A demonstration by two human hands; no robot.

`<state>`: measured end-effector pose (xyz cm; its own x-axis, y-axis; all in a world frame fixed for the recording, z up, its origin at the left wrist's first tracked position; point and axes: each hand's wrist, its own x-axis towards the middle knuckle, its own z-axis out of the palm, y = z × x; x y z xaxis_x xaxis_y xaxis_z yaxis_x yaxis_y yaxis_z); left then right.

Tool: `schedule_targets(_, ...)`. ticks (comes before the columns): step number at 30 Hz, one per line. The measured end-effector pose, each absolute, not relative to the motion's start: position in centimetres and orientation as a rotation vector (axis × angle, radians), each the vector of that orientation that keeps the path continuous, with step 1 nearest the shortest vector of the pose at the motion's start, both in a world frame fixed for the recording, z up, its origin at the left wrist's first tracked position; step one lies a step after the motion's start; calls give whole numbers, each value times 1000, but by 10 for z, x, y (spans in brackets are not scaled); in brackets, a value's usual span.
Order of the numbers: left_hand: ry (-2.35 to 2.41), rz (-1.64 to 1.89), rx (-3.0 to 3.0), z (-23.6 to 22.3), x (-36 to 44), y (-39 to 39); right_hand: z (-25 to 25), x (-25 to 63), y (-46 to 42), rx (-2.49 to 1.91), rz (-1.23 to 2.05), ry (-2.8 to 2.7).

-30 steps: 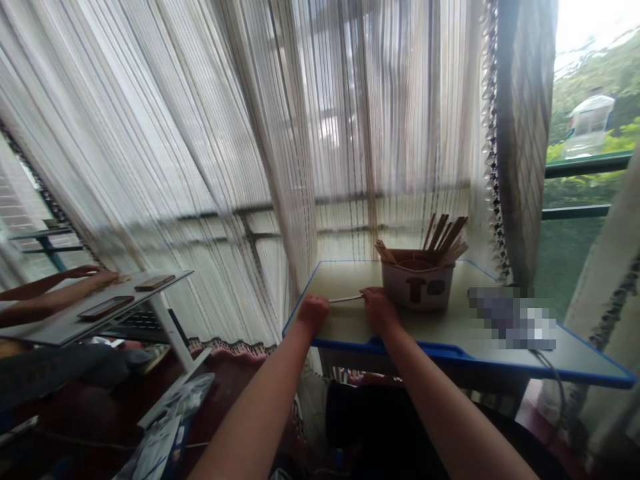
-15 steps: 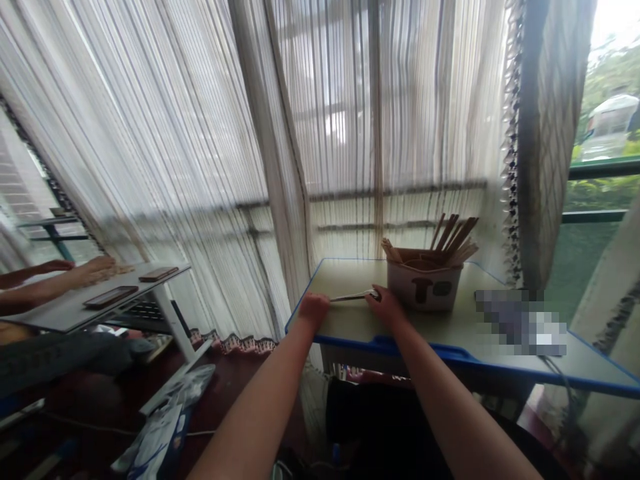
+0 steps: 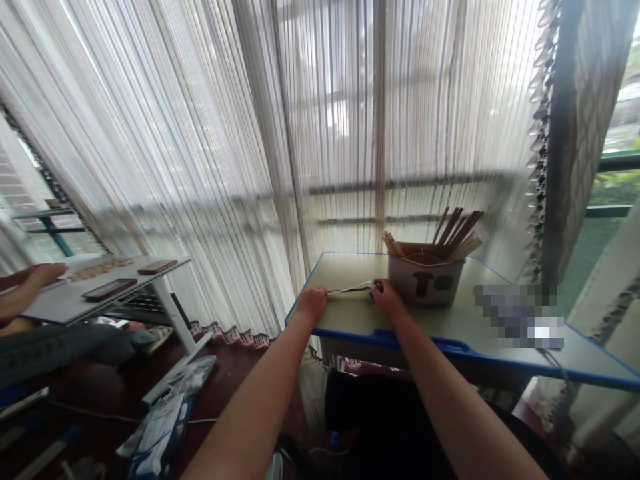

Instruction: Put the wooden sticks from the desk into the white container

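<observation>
On the left part of the desk, my left hand (image 3: 313,303) is closed around one end of some thin pale sticks (image 3: 347,289) that look like chopsticks. My right hand (image 3: 387,299) grips their other end, fingers curled. The sticks lie nearly level between both fists, low over the desktop, and spread slightly apart towards the right hand. Just beyond my right hand stands a pale pinkish holder (image 3: 425,283) with a brown mushroom-like picture on its front. Brown chopsticks (image 3: 457,227) lean out of its right side, and paler sticks (image 3: 393,245) poke up at its left.
The desk (image 3: 345,321) has a blue rim; a blurred-out object (image 3: 517,313) lies at its right, with a cable hanging down. Sheer curtains (image 3: 340,133) hang behind. At left, another person's hand (image 3: 47,273) rests by a white table (image 3: 65,305) with small pale pieces and two flat brown-edged trays.
Both hands keep their hold while the sticks come slightly apart at the right end. The view has turned a little leftwards. The other person's hand has drawn back left, uncovering the small pieces.
</observation>
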<state>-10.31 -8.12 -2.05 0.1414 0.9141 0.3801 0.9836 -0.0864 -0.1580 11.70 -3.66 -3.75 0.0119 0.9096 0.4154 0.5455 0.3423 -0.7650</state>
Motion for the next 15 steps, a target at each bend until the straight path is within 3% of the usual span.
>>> schedule_targets(9,-1824,-453,-1944,-17,-103,-80,-31,119,-52,-1407,77,-1683)
schedule_targets(15,-1822,-508,-1926,-15,-109,-65,-22,113,-70,-1382,-133,-1984)
